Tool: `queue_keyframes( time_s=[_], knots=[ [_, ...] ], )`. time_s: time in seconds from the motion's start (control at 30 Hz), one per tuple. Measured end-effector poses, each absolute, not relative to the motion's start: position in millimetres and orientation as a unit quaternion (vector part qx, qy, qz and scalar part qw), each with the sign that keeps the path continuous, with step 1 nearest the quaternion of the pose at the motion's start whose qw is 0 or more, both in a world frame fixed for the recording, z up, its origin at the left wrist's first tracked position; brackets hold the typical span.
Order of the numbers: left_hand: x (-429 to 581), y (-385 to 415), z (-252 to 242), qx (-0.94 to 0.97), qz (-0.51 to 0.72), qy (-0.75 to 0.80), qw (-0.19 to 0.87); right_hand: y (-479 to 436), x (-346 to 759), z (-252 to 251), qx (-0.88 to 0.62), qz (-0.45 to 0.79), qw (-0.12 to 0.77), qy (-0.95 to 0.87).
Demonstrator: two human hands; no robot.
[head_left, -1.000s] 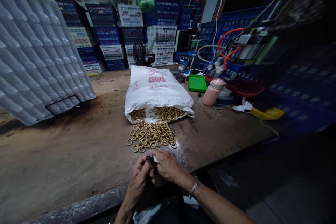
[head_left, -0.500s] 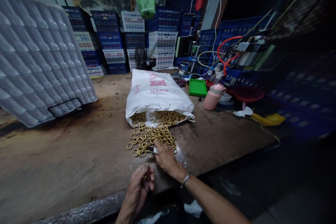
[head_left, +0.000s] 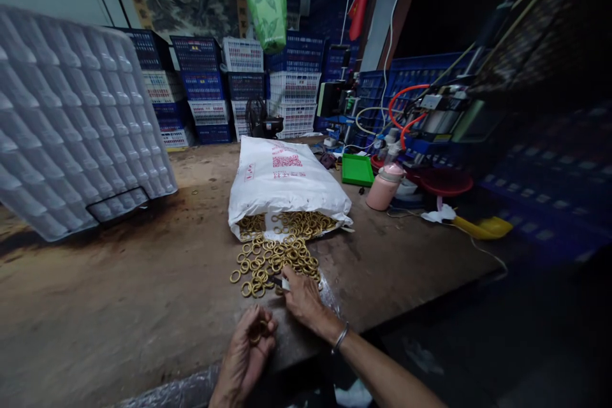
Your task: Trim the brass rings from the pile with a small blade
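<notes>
Brass-coloured rings (head_left: 256,265) lie in a loose heap on the table, spilling from the mouth of a white woven sack (head_left: 291,178). My right hand (head_left: 306,301) reaches over the near right side of the heap, its fingers closed on a small tool (head_left: 285,284) with a dark tip and a white part. Most of that tool is hidden in the hand, so its kind is unclear. Close by on the left, my left hand (head_left: 248,347) is palm up with curled fingers around a few of the rings (head_left: 259,331).
Clear moulded plastic trays (head_left: 90,127) stand at the left. To the right are a green tray (head_left: 357,169), a pink bottle (head_left: 385,186), a red bowl (head_left: 444,180) and a yellow scoop (head_left: 485,227). Stacked crates (head_left: 201,86) and a fan (head_left: 261,120) stand behind.
The view has tilted up slightly. My left hand has turned to show rings in its fingers. My right hand stays at the heap with the tool.
</notes>
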State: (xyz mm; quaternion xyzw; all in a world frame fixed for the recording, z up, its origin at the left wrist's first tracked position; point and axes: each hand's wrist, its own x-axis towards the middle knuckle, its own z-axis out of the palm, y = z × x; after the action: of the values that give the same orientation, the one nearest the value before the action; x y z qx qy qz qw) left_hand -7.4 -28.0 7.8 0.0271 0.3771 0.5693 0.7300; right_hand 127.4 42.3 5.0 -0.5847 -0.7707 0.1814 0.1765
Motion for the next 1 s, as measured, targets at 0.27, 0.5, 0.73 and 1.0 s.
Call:
queue_keyframes(
  time_s=[0.27, 0.5, 0.73, 1.0],
  knots=[
    [-1.8, -24.3, 14.5, 0.167, 0.578, 0.43, 0.673, 29.2, 123.7, 22.0, -0.501, 0.389, 0.357, -0.685],
    [0.9, -23.2, 4.9, 0.263, 0.563, 0.468, 0.629, 16.3, 117.8, 31.9, -0.483, 0.45, 0.347, -0.666],
    [-0.9, -26.8, 9.7, 0.346, 0.512, 0.54, 0.571, 17.1, 116.3, 39.4, -0.523, 0.43, 0.302, -0.671],
    [-0.9, -32.3, 5.7, 0.291, 0.526, 0.439, 0.668, 13.5, 113.1, 37.6, -0.507, 0.486, 0.291, -0.649]
  ],
)
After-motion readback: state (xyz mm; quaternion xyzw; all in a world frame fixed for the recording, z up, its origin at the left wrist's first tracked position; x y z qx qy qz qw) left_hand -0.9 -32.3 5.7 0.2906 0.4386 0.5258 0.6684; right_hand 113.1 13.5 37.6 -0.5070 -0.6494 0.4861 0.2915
